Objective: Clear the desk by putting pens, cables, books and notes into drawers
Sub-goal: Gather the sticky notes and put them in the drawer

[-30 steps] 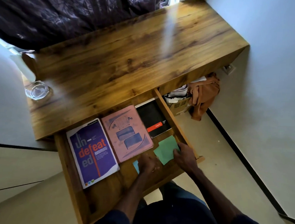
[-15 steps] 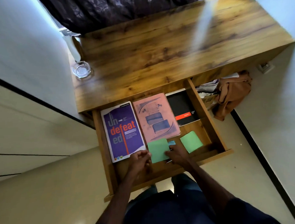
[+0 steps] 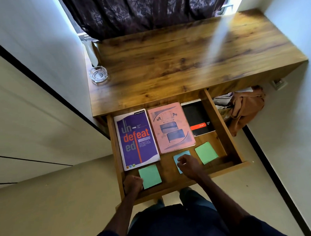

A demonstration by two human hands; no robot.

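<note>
Green sticky note (image 3: pixel 150 176) lies flat at the drawer's (image 3: pixel 228 132) front-left, below the purple notebook (image 3: pixel 137 139), its corner pinched in your left hand (image 3: pixel 133 184). Your right hand (image 3: pixel 188 165) curls over the blue note (image 3: pixel 181 155); whether it grips is hidden. You seem to be laying the notes out singly.

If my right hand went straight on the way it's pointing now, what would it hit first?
Probably the pink notebook: the right hand sits over the blue sticky note, angled toward the notebook's near edge. Its height above the drawer floor is unclear.
</note>
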